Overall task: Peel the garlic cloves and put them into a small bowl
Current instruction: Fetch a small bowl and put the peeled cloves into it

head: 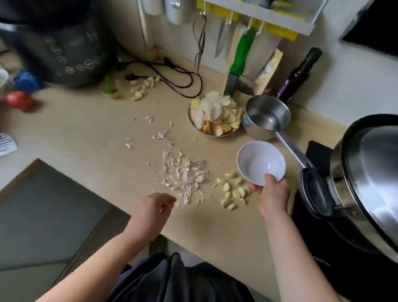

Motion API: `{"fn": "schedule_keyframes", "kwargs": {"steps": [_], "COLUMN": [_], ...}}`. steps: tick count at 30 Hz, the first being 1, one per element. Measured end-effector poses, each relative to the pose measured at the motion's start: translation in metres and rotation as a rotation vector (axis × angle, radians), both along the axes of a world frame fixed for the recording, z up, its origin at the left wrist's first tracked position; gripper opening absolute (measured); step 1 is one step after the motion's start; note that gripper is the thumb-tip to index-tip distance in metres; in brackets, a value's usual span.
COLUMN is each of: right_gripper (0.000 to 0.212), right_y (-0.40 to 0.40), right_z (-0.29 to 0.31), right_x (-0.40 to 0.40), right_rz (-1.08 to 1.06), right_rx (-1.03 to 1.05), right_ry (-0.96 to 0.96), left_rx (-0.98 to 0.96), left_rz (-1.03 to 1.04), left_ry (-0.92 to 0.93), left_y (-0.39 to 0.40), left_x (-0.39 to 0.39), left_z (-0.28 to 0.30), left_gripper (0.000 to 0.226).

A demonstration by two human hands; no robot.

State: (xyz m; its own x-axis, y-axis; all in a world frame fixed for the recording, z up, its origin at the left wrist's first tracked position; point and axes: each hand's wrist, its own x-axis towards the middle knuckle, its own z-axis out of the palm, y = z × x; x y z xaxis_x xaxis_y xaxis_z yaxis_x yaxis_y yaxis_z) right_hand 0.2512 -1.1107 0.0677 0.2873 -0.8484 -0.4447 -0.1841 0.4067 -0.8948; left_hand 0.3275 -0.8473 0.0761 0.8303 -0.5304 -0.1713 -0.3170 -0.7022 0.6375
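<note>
A small white bowl (259, 161) with nothing in it is tilted above the counter, and my right hand (272, 191) grips its near rim. Several peeled garlic cloves (233, 193) lie on the counter just left of that hand. A heap of papery garlic skins (183, 175) is spread out in the middle. My left hand (158, 202) hovers at the near edge of the skins with loosely curled fingers; whether it holds a scrap of skin I cannot tell. More garlic cloves (141, 87) lie far back near the black cord.
A bowl of sliced apple (214, 116) and a steel saucepan (265, 118) stand behind the white bowl. A steel cooker with open lid (372, 181) fills the right. A black appliance (61, 49), cord, hanging knives, scissors and a dark bottle (298, 75) line the back.
</note>
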Motion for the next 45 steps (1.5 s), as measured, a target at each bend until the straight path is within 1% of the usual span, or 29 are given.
{"fn": "schedule_keyframes", "kwargs": {"steps": [3, 6, 8, 10, 11, 12, 13, 14, 15, 16, 17, 18, 19, 20, 22, 24, 26, 28, 31, 33, 34, 36, 37, 40, 41, 42, 43, 44, 45], "right_gripper": [0.027, 0.034, 0.031, 0.042, 0.048, 0.052, 0.057, 0.063, 0.073, 0.085, 0.096, 0.103, 0.103, 0.097, 0.076, 0.055, 0.036, 0.025, 0.027, 0.026, 0.024, 0.019, 0.015, 0.002, 0.005, 0.007, 0.008, 0.012, 0.019], "right_y": [-0.027, -0.040, -0.046, -0.044, -0.034, -0.020, 0.001, 0.024, 0.045, 0.061, 0.071, 0.075, 0.073, 0.068, 0.055, 0.048, 0.050, 0.056, 0.059, 0.052, 0.048, 0.043, 0.039, 0.007, -0.010, -0.028, -0.045, -0.059, -0.070], "right_z": [-0.014, -0.028, -0.030, -0.028, -0.028, -0.033, -0.038, -0.042, -0.047, -0.052, -0.058, -0.062, -0.062, -0.061, -0.058, -0.057, -0.058, -0.061, -0.064, -0.065, -0.064, -0.060, -0.054, -0.020, -0.006, 0.005, 0.014, 0.017, 0.016], "right_x": [0.020, 0.030, 0.031, 0.020, 0.011, 0.000, -0.009, -0.013, -0.011, -0.005, 0.003, 0.013, 0.024, 0.033, 0.043, 0.043, 0.036, 0.029, 0.031, 0.034, 0.034, 0.031, 0.030, 0.043, 0.052, 0.062, 0.071, 0.079, 0.085], "right_rz": [-0.062, -0.129, -0.114, -0.095, -0.109, -0.131, -0.119, -0.046, 0.077, 0.223, 0.355, 0.456, 0.508, 0.521, 0.547, 0.575, 0.534, 0.452, 0.387, 0.350, 0.310, 0.188, 0.124, -0.080, -0.141, -0.186, -0.185, -0.112, 0.019], "right_rx": [-0.008, 0.024, 0.026, 0.038, -0.010, -0.153, -0.351, -0.523, -0.626, -0.690, -0.745, -0.793, -0.833, -0.869, -0.938, -1.009, -1.045, -1.045, -1.010, -1.043, -1.045, -0.999, -1.010, -1.128, -1.134, -1.125, -1.091, -1.020, -0.933], "right_ry": [0.143, 0.152, 0.191, 0.239, 0.280, 0.357, 0.430, 0.458, 0.463, 0.496, 0.566, 0.660, 0.744, 0.799, 0.854, 0.860, 0.843, 0.852, 0.929, 0.910, 0.846, 0.643, 0.578, 0.436, 0.393, 0.388, 0.428, 0.518, 0.638], "left_rx": [-0.084, -0.132, -0.059, 0.148, 0.226, 0.254, 0.246, 0.239, 0.246, 0.262, 0.281, 0.298, 0.314, 0.327, 0.327, 0.299, 0.241, 0.166, 0.029, -0.051, -0.066, -0.073, -0.077, -0.083, -0.083, -0.085, -0.088, -0.098, -0.108], "left_rz": [-0.130, -0.275, -0.473, -0.641, -0.671, -0.686, -0.687, -0.686, -0.684, -0.677, -0.650, -0.612, -0.576, -0.549, -0.512, -0.483, -0.473, -0.480, -0.487, -0.519, -0.548, -0.615, -0.639, -0.665, -0.666, -0.668, -0.674, -0.683, -0.692], "left_ry": [-0.039, -0.024, -0.114, -0.246, -0.283, -0.296, -0.314, -0.328, -0.345, -0.359, -0.367, -0.367, -0.370, -0.374, -0.389, -0.406, -0.455, -0.506, -0.554, -0.507, -0.487, -0.469, -0.453, -0.410, -0.408, -0.408, -0.402, -0.395, -0.388], "left_y": [-0.031, -0.065, -0.082, -0.090, -0.091, -0.090, -0.089, -0.089, -0.089, -0.089, -0.088, -0.087, -0.086, -0.084, -0.081, -0.078, -0.077, -0.077, -0.080, -0.084, -0.087, -0.091, -0.093, -0.093, -0.093, -0.092, -0.090, -0.089, -0.088], "left_x": [0.022, 0.025, 0.025, 0.031, 0.036, 0.040, 0.044, 0.048, 0.052, 0.056, 0.062, 0.068, 0.075, 0.082, 0.095, 0.106, 0.110, 0.110, 0.108, 0.106, 0.103, 0.097, 0.095, 0.090, 0.090, 0.088, 0.087, 0.086, 0.084], "left_z": [0.002, -0.012, -0.032, -0.053, -0.060, -0.065, -0.071, -0.074, -0.076, -0.078, -0.080, -0.081, -0.080, -0.079, -0.078, -0.075, -0.071, -0.068, -0.067, -0.065, -0.064, -0.063, -0.063, -0.061, -0.061, -0.061, -0.060, -0.059, -0.058], "left_gripper": [0.022, 0.031, 0.046, 0.062, 0.068, 0.070, 0.067, 0.061, 0.056, 0.054, 0.054, 0.054, 0.054, 0.054, 0.052, 0.050, 0.050, 0.053, 0.041, 0.038, 0.037, 0.035, 0.035, 0.041, 0.043, 0.047, 0.053, 0.059, 0.061]}}
